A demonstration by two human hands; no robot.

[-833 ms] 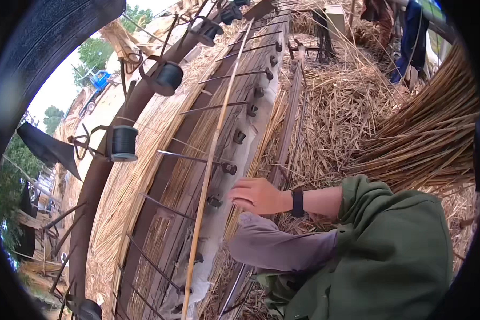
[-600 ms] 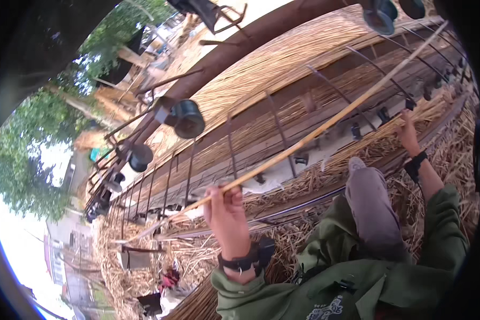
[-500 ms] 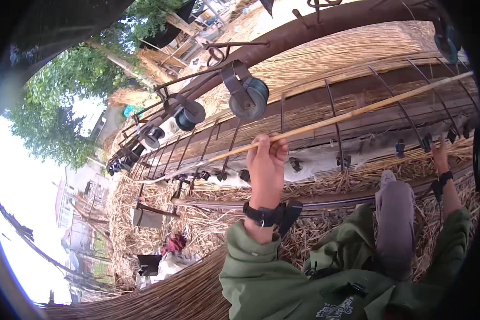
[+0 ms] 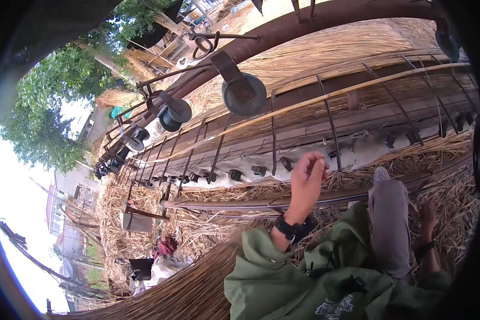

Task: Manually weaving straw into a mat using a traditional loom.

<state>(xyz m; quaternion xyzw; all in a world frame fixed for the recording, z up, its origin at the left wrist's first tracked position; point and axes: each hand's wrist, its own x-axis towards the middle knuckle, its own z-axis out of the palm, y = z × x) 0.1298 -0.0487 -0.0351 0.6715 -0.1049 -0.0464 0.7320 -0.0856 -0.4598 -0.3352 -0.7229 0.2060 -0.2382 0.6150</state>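
Note:
A long yellow reed stalk [image 4: 314, 101] lies across the row of dark metal rods [image 4: 333, 130]. My left hand [image 4: 308, 178] is raised below it, apart from it, in front of the pale beam [image 4: 352, 149]. Its fingers are loosely bent and hold nothing. Down to the right, past my grey trouser leg [image 4: 390, 229], my right hand [image 4: 428, 217] hangs over loose straw; its fingers are too unclear to make out. Dark spools [image 4: 244, 95] hang on brackets from the curved rusty pipe [image 4: 357, 20] above the stalk.
Layered reeds [image 4: 330, 50] lie beyond the rods. Small dark clamps [image 4: 234, 175] line the beam. A lower rail [image 4: 224, 205] runs in front of it. Loose straw [image 4: 125, 197] covers the ground. A bundle of thin reeds [image 4: 192, 282] lies at the lower left.
My left hand has let go of the reed stalk and moved right and down. The stalk now rests further up the rods. My right hand has dropped down beside the leg.

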